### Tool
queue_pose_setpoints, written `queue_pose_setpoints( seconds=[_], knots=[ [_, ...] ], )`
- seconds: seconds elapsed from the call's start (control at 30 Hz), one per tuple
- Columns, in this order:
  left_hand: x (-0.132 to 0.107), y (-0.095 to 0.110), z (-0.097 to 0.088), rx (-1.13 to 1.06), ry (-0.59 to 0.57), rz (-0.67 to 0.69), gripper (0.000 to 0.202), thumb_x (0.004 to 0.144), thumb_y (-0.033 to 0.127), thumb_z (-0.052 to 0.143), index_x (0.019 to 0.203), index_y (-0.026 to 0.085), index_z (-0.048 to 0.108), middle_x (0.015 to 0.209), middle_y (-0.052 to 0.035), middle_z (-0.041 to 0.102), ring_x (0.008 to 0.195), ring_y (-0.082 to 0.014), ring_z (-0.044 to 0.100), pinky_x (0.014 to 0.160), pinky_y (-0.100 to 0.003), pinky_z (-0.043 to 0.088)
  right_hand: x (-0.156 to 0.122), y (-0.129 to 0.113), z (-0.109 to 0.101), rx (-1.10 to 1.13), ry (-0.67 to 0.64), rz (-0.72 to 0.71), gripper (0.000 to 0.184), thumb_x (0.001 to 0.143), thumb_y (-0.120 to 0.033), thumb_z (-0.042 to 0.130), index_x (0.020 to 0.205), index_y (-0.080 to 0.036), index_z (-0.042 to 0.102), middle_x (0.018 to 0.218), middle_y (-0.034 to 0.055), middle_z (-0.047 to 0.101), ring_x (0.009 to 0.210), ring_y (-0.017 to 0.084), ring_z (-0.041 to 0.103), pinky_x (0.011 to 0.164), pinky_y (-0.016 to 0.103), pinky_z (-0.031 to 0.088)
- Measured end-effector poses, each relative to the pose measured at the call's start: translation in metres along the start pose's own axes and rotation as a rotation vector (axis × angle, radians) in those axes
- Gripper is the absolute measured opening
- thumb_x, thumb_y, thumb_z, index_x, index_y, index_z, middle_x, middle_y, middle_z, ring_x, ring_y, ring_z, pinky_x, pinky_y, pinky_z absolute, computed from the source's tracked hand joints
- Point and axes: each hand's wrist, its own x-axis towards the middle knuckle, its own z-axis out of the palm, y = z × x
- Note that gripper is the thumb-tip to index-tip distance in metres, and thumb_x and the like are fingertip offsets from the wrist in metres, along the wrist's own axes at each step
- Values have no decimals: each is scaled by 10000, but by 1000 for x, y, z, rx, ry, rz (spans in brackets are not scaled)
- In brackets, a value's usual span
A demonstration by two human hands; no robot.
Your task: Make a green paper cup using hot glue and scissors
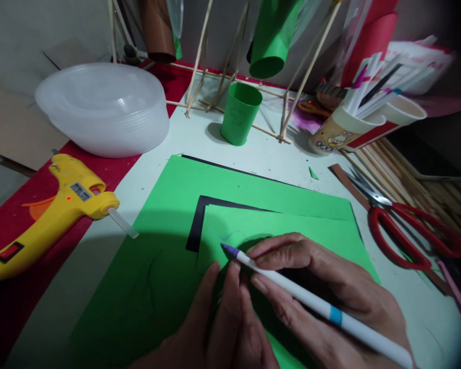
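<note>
Two hands work on top of the big green paper (149,266), which lies flat on the white counter (230,148). The right hand (330,292) pinches a white pen (322,305) between its thumb and fingers. The pen has a purple tip. The tip touches a small green paper (284,223) that lies on the big green paper, and a thin pen line shows just beside it. The left hand (223,323) holds nothing. Its fingers are pressed together and rest on the small green paper, right next to the pen tip. A black paper (196,225) peeks out between the small green paper and the big green paper.

A yellow glue gun (49,205) lies to the left of the big green paper, and a little red light glows on its side. A stack of clear plastic bowls (103,107) sits behind the big green paper, off to the left. A green cup (240,113) stands just behind the big green paper. Red scissors (403,230) lie near its right edge. A paper cup (341,130) full of pens stands behind it on the right.
</note>
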Motion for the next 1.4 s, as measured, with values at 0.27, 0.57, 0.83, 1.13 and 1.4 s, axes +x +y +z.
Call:
queue_pose_setpoints(
  seconds=[0.27,0.57,0.83,1.13,1.4],
  knots=[
    [-1,1,1,-6,14,-7,164,984,252,490,977,133,602,1002,-52,714,967,-214,708,912,-381,596,-1,0,1,-20,1,-2,110,839,-144,722,906,-225,689,932,-23,755,800,99,733,729,112,583],
    [0,-1,3,0,18,4,173,987,242,474,952,132,603,972,-50,720,951,-217,713,836,-359,614,0,0,1,4,15,16,123,833,-154,730,916,-234,689,951,-24,754,814,105,735,707,109,583],
    [2,-3,-4,-1,-9,0,168,974,270,510,979,133,608,991,-52,722,991,-203,693,1021,-387,530,1,0,1,-2,30,21,119,831,-141,730,898,-230,686,925,-32,754,797,98,733,719,120,587],
    [-1,-1,-1,-7,17,19,165,959,253,515,993,130,621,986,-62,729,990,-221,694,1021,-399,537,0,-4,1,43,32,28,124,808,-139,740,876,-235,699,892,-17,756,767,129,736,673,161,603],
    [0,4,-3,-63,-33,-26,136,940,252,564,1002,137,604,1009,-54,729,1035,-231,686,1072,-434,508,2,-4,1,52,29,26,102,807,-132,731,816,-217,676,851,-15,736,736,111,716,677,152,584]
  ],
)
